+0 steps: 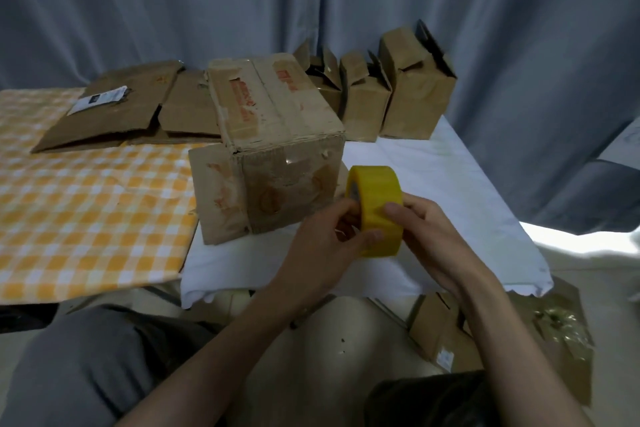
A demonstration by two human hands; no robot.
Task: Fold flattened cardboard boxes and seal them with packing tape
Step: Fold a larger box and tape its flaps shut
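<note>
A yellow roll of packing tape [379, 198] is held upright in front of me, just right of a folded cardboard box [277, 135]. My left hand [329, 239] grips the roll's left side, thumb across its lower face. My right hand [429, 239] holds the right side, thumb pressed on the tape's outer surface. The box stands on a white cloth [450, 191], its top flaps shut, with red print and old tape patches; one end flap [218, 198] hangs open on its near left side.
Flattened cardboard boxes [114, 107] lie at the back on an orange checked cloth [86, 204]. Three folded boxes [415, 87] with open tops stand at the back right before a grey curtain. More cardboard [446, 333] lies on the floor near my knees.
</note>
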